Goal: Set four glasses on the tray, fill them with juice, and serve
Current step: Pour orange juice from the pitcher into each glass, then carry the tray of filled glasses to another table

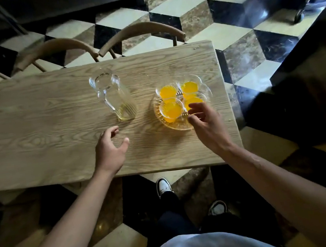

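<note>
A round cut-glass tray (pixel 163 121) sits on the right part of the wooden table (pixel 43 129). Several glasses of orange juice (pixel 168 90) stand on it, packed close together. A clear glass jug (pixel 115 97), nearly drained, stands to the left of the tray. My right hand (pixel 204 121) hovers over the tray's near right rim with fingers spread, holding nothing and covering part of one glass. My left hand (pixel 110 149) rests low over the table in front of the jug, fingers curled apart and holding nothing.
Two curved wooden chair backs (pixel 138 31) stand at the table's far side. The floor is a black, white and brown cube pattern. A dark counter (pixel 309 82) runs along the right. My shoes (pixel 163 186) show below the table's near edge.
</note>
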Available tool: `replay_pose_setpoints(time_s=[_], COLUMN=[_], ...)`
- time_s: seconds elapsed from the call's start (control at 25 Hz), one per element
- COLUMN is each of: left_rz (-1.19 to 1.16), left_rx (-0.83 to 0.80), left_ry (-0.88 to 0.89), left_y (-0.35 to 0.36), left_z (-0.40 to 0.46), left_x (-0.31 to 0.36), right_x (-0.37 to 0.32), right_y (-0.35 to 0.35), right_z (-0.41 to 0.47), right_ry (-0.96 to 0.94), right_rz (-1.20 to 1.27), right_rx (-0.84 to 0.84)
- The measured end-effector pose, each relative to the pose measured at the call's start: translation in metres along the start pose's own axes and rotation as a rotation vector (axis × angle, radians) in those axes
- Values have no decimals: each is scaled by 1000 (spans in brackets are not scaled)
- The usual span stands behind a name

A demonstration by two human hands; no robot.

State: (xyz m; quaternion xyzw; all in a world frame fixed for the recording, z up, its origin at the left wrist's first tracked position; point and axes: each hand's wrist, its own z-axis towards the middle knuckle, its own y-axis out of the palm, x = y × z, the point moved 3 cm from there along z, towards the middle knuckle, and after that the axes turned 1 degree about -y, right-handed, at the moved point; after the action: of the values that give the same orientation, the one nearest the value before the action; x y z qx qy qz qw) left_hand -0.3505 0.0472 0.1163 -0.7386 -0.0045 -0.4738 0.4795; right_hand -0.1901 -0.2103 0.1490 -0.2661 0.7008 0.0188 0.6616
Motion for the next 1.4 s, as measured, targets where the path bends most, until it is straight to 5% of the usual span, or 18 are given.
replay_pose_setpoints(time_s=[0.28,0.68,1.4], left_rz=[1,-24,26], left_rx=[-51,-287,-381], left_ry=[-95,-200,-302], left_y=[45,97,156], left_z=[-24,66,147], left_x=[8,2,3], right_x=[32,80,132], right_y=[-56,-45,-44], right_z=[7,72,161], right_ry=[61,314,502], right_rz=[-113,-177,-464], right_rx=[80,185,31])
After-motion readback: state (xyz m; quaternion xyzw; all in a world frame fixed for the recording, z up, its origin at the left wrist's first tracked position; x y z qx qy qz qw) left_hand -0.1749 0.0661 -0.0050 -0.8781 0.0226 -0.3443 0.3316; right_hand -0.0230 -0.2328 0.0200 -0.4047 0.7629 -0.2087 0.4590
